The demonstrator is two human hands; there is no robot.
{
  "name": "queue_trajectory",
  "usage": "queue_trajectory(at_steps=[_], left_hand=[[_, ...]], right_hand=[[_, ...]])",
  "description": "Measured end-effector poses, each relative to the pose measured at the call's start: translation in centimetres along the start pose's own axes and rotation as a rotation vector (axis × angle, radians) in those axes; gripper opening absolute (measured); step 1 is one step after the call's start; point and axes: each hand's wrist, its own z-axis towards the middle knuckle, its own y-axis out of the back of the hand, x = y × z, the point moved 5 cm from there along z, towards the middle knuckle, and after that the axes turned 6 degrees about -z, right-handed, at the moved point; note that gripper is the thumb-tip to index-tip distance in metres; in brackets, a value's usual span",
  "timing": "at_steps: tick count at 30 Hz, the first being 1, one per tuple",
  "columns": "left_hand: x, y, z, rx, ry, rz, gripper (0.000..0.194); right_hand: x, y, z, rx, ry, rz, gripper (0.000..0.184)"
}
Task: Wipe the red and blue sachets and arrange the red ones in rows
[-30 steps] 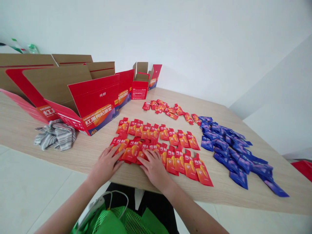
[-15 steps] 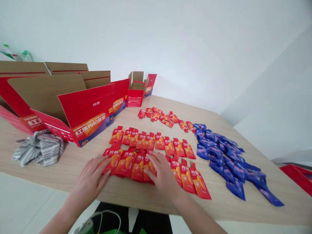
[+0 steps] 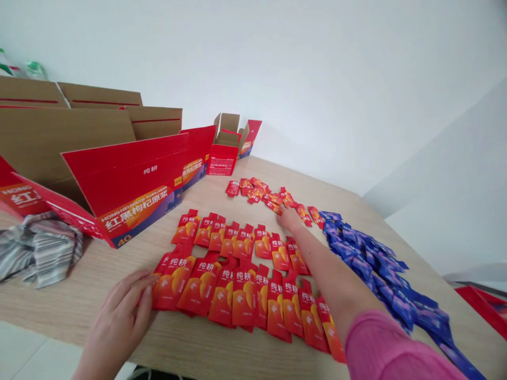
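Two rows of red and orange pouches lie on the table: a front row (image 3: 243, 295) with overlapping pouches and a back row (image 3: 241, 241). My left hand (image 3: 122, 314) rests at the left end of the front row, its fingers loosely apart and touching the edge of the outermost pouch. Stretched across the rows, my right arm puts my right hand (image 3: 290, 219) at a loose red pouch (image 3: 273, 207) behind them. Its fingertips are closed at the end of that pouch; the hand partly hides them. More red pouches (image 3: 255, 192) lie scattered around there.
Blue pouches (image 3: 364, 258) lie heaped on the right. Open red cartons (image 3: 138, 184) stand on the left, with a smaller open box (image 3: 222, 158) behind. A striped cloth (image 3: 43, 248) lies by the cartons. A red object (image 3: 483, 311) shows at the far right.
My right hand has left the front row and moved away from me to the loose red pouches. My left hand has slid to the left end of the front row. The view has shifted slightly.
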Motion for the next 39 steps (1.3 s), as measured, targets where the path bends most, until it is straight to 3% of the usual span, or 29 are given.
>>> queue_trajectory(at_steps=[5, 10, 13, 17, 20, 24, 30, 35, 39], left_hand=[[-0.4, 0.4, 0.3, 0.01, 0.043, 0.005, 0.016], [-0.5, 0.6, 0.4, 0.01, 0.056, -0.015, 0.018], [-0.6, 0.7, 0.7, -0.003, 0.067, -0.022, 0.019], [-0.8, 0.6, 0.9, -0.002, 0.054, -0.023, 0.021], [-1.0, 0.6, 1.0, 0.004, 0.025, -0.016, 0.021], [-1.3, 0.6, 1.3, 0.015, 0.019, -0.022, 0.022], [-1.6, 0.5, 1.4, 0.018, -0.003, -0.04, 0.025], [-1.4, 0.6, 1.3, 0.018, -0.021, -0.037, 0.026], [-1.4, 0.5, 1.4, 0.019, -0.025, -0.033, 0.024]], right_hand=[[0.1, -0.8, 1.1, 0.058, -0.026, -0.087, 0.021], [1.0, 3.6, -1.9, -0.024, -0.009, -0.182, 0.027], [2.6, 7.2, -7.1, -0.089, 0.037, -0.218, 0.041], [5.0, 10.9, -16.8, -0.201, 0.125, -0.254, 0.032], [6.7, 12.2, -23.1, -0.29, 0.235, -0.301, 0.031], [7.7, 11.9, -26.4, -0.233, 0.218, -0.303, 0.031], [10.7, 10.0, -26.1, -0.054, 0.21, -0.311, 0.031], [13.5, 8.4, -26.6, 0.025, 0.179, -0.228, 0.019], [13.9, 7.7, -27.2, 0.03, 0.171, -0.113, 0.031]])
